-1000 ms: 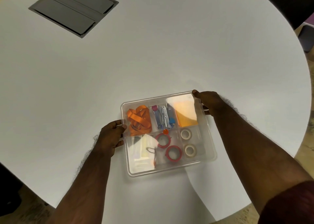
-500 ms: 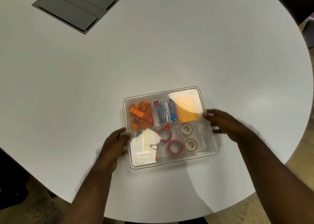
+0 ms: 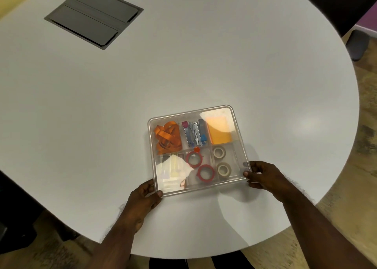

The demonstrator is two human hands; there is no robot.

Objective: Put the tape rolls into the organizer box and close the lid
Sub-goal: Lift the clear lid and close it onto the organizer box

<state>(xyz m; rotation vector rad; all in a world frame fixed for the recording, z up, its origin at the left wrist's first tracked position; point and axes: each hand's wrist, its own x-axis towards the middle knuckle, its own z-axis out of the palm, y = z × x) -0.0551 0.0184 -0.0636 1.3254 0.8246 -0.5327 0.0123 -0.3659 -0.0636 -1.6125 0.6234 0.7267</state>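
Both hands had slid from the far sides to the near corners of the organizer box [image 3: 238, 138] on the worktop [image 3: 183, 64]. Left hand [image 3: 142, 197] and right hand [image 3: 263, 176] gripped those corners; tape rolls [image 3: 205, 172] lay inside, the lid seemingly on. An uneven press could leave one corner unlatched.

The organizer box [image 3: 195, 150] sits on the table's [image 3: 183, 68] near edge, tape rolls [image 3: 206, 172] inside.

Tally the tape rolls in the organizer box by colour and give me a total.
Red tape rolls: 2, in the near middle compartment of the organizer box
Beige tape rolls: 2, in the near right compartment
Total: 4
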